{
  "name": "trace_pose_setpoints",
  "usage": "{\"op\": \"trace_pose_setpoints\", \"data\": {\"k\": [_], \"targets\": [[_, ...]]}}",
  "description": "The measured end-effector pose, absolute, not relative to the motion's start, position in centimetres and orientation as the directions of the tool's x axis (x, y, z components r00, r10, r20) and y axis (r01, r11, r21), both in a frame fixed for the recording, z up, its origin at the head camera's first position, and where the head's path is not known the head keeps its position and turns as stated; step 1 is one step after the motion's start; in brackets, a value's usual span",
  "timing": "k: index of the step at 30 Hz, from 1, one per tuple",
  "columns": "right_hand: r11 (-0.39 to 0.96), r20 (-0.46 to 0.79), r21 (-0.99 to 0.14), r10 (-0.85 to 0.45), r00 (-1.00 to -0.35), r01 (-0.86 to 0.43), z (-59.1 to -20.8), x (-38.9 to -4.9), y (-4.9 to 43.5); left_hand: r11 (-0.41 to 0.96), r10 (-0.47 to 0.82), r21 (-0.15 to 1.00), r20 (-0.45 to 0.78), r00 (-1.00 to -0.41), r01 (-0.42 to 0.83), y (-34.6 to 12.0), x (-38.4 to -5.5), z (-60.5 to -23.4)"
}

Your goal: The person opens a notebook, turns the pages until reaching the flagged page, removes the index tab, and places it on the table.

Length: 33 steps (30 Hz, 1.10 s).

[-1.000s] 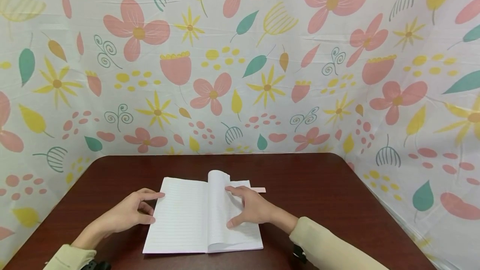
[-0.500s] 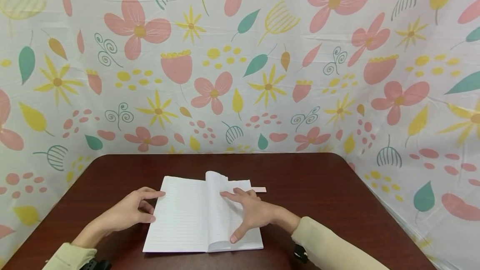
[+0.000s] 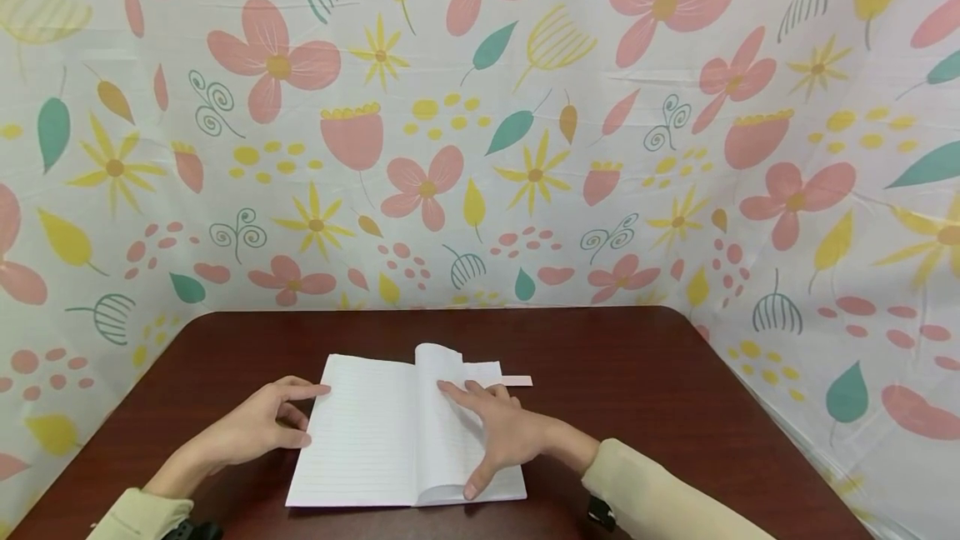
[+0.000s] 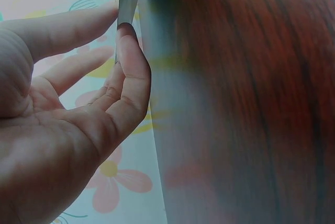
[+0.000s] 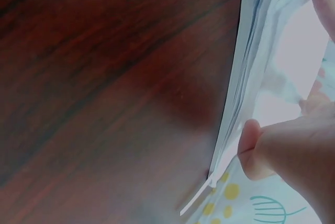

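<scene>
A white lined notebook [image 3: 367, 440] lies spread on the table in the head view. One leaf or a few from its right half stand up in a curled roll [image 3: 435, 432] beside the spine. My left hand [image 3: 258, 423] is at the left edge, its index fingertip and thumb touching the page margin. In the left wrist view the notebook is almost edge-on at the fingertips. My right hand [image 3: 513, 432] spreads over the right half, index finger against the curled paper and thumb near the bottom edge. The right wrist view shows the stacked page edges [image 5: 246, 67].
A pale pink tab [image 3: 517, 381] sticks out past the notebook's upper right edge. The dark reddish-brown wooden table [image 3: 600, 340] extends around it. A floral-patterned cloth [image 3: 480, 148] hangs behind and on both sides.
My right thumb has moved down toward the notebook's bottom edge, and the right fingers have spread wider over the curled paper. The left hand has stayed in place.
</scene>
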State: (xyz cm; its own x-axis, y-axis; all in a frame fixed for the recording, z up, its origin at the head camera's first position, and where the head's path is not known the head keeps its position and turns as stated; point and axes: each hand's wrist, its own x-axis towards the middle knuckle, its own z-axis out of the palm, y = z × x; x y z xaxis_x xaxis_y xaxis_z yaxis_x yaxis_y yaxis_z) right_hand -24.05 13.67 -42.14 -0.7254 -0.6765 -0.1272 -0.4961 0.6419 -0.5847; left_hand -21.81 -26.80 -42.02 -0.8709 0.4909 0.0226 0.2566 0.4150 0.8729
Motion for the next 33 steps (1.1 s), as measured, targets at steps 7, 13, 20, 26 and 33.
{"op": "trace_pose_setpoints", "data": {"k": [7,13,20,26,33], "targets": [[0.626,-0.048,-0.591,-0.656,-0.753,-0.508,-42.4,-23.6,13.3,0.413,0.492,0.873,0.026,-0.870,0.260,-26.8,-21.9,-42.2],[0.572,0.004,-0.667,-0.639,-0.770,-0.478,-42.0,-23.7,13.7,0.417,0.494,0.869,0.027,-0.869,0.265,-26.8,-22.0,-42.1],[0.395,0.042,-0.844,-0.625,-0.779,-0.362,-41.9,-24.3,14.2,0.421,0.493,0.870,0.017,-0.870,0.256,-26.9,-22.0,-42.0],[0.251,0.055,-0.934,-0.599,-0.799,-0.253,-41.7,-24.7,14.1,0.417,0.496,0.871,0.020,-0.868,0.258,-27.0,-21.9,-42.1],[0.086,0.023,-0.992,-0.610,-0.792,-0.095,-41.3,-24.8,13.3,0.409,0.497,0.876,0.023,-0.868,0.257,-26.9,-21.9,-42.0]]}}
